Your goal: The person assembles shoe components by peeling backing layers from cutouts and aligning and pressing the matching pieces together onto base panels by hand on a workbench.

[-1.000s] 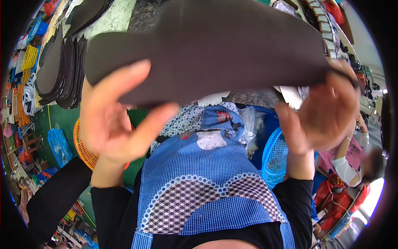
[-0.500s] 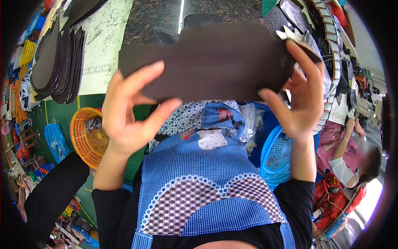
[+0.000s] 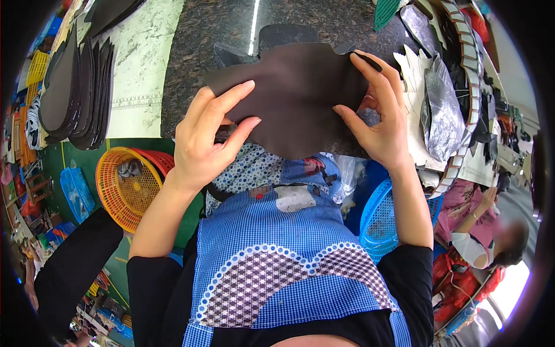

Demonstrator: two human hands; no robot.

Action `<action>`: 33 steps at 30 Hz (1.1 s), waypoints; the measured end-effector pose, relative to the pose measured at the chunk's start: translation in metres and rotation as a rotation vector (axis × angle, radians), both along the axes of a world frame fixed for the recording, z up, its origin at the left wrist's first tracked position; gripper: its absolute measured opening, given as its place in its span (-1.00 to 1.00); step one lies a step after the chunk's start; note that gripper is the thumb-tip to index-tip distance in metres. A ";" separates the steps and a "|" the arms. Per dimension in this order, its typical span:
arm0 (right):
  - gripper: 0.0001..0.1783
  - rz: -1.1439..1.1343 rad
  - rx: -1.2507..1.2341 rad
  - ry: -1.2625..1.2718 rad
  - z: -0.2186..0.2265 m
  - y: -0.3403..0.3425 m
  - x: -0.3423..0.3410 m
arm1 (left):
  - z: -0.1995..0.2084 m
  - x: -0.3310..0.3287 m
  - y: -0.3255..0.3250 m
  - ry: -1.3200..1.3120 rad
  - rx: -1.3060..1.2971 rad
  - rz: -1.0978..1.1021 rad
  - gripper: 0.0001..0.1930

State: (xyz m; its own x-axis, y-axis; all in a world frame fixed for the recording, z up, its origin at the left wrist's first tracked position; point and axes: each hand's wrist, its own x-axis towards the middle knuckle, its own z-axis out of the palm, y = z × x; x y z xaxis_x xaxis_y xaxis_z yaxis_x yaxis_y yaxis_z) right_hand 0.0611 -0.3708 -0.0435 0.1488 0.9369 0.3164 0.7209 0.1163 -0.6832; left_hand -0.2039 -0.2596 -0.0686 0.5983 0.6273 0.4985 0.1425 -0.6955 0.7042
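Note:
Between my hands a dark brown leather-like cut piece (image 3: 295, 98) is held up by its two ends, above the near edge of the speckled stone tabletop (image 3: 199, 34). My left hand (image 3: 211, 136) grips its left end, fingers on the upper face and thumb along the lower edge. At the right end my right hand (image 3: 381, 118) pinches the piece, which curls over near the fingertips. Some of the right fingers are hidden behind it. Just beyond lies a dark grey flat piece (image 3: 287, 36), partly covered by the brown one.
Stacks of dark cut pieces (image 3: 92, 92) lie on a white board (image 3: 139, 75) at left. Silvery and white sheets (image 3: 442, 115) are at right. A yellow basket (image 3: 110, 188) and a blue basket (image 3: 376, 222) stand below. Another person (image 3: 474, 231) sits at far right.
The brown piece has moved farther down onto the table side and its ends have come closer together. Both hands have moved inward, the right one most. The dark grey piece beyond shows more.

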 end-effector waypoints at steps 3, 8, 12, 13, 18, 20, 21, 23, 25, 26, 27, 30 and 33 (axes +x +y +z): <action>-0.20 -0.032 -0.042 -0.006 0.000 0.002 -0.002 | 0.000 -0.001 0.004 0.072 0.074 0.021 -0.40; -0.22 -0.096 -0.072 0.066 -0.004 0.005 -0.006 | 0.009 0.001 0.013 0.217 0.029 0.084 -0.39; -0.31 -0.155 -0.144 0.077 -0.003 0.011 -0.010 | 0.005 0.004 0.023 0.253 -0.073 0.153 -0.49; -0.32 -0.174 -0.168 0.063 -0.001 0.011 -0.011 | 0.002 0.007 0.025 0.257 -0.060 0.172 -0.54; -0.37 -0.198 -0.203 0.046 0.002 0.014 -0.012 | 0.007 0.019 0.035 0.262 -0.134 0.274 -0.72; -0.39 -0.212 -0.195 0.039 0.004 0.016 -0.014 | 0.007 0.025 0.043 0.257 0.083 0.278 -0.75; -0.40 -0.200 -0.189 0.025 0.004 0.017 -0.014 | 0.011 0.031 0.040 0.337 0.246 0.266 -0.70; -0.44 -0.129 -0.039 -0.130 -0.006 0.022 -0.006 | 0.018 0.052 0.020 0.432 0.404 0.111 -0.53; -0.45 -0.155 -0.032 -0.230 -0.008 0.030 0.001 | 0.013 0.064 -0.012 0.470 0.289 -0.111 -0.27; -0.46 -0.189 -0.031 -0.332 -0.007 0.034 0.004 | 0.007 0.066 -0.020 0.480 0.178 -0.201 -0.14; -0.51 -0.257 -0.014 -0.479 -0.002 0.041 0.011 | 0.004 0.065 -0.019 0.474 0.182 -0.206 -0.14; -0.53 -0.423 0.060 -0.540 0.001 0.047 0.039 | 0.009 0.059 -0.014 0.513 0.240 -0.338 -0.04; -0.37 -0.117 0.231 -0.430 0.001 0.027 0.009 | 0.007 0.048 -0.010 0.638 0.398 -0.456 0.04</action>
State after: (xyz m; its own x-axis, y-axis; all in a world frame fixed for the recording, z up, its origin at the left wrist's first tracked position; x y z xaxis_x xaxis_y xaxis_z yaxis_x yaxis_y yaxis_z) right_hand 0.0705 -0.3441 -0.0421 0.0593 0.8200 0.5693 0.9489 0.1307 -0.2872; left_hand -0.1560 -0.2698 -0.0617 0.9874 0.1099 0.1142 0.0744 -0.9576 0.2785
